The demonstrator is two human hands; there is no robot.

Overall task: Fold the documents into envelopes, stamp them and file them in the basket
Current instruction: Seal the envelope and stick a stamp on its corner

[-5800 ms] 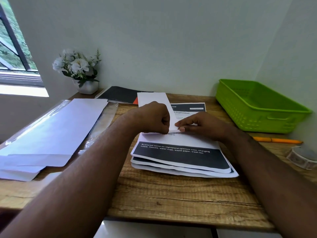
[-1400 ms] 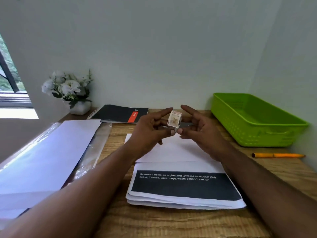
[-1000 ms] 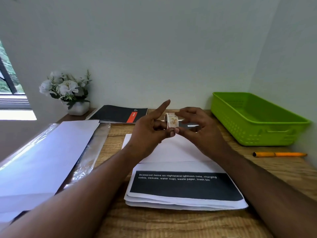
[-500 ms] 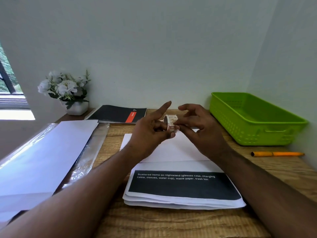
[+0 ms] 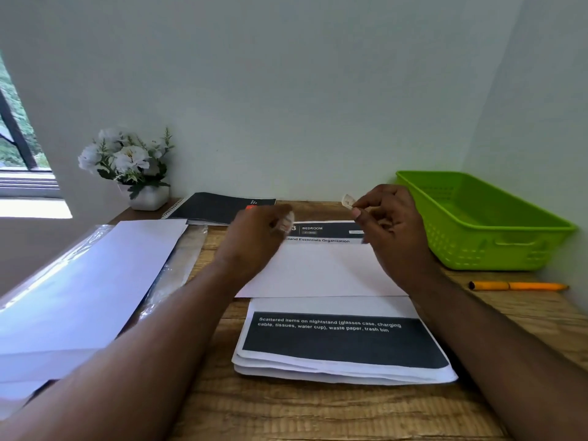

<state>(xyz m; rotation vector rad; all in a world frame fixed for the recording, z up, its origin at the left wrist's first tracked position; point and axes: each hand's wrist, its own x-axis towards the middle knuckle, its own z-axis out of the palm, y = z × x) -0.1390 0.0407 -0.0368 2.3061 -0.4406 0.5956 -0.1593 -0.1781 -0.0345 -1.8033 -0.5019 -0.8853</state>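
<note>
While the blurred left hand (image 5: 254, 240) holds something pale and hard to make out, the right hand (image 5: 391, 230) pinches a stamp (image 5: 347, 201) at its fingertips — above the envelope (image 5: 321, 272).

envelope (image 5: 321, 268) lies on the documents (image 5: 343, 345), basket (image 5: 496, 230) to their right.

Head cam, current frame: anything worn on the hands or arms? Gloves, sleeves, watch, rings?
Nothing worn that shows. The left hand and right hand are bare, with no gloves. Both forearms are bare right down to the bottom frame edge, so no sleeve shows. No watch or band on either wrist. No ring is visible, though the left hand's fingers are motion-blurred, so I can't rule one out there.
</note>
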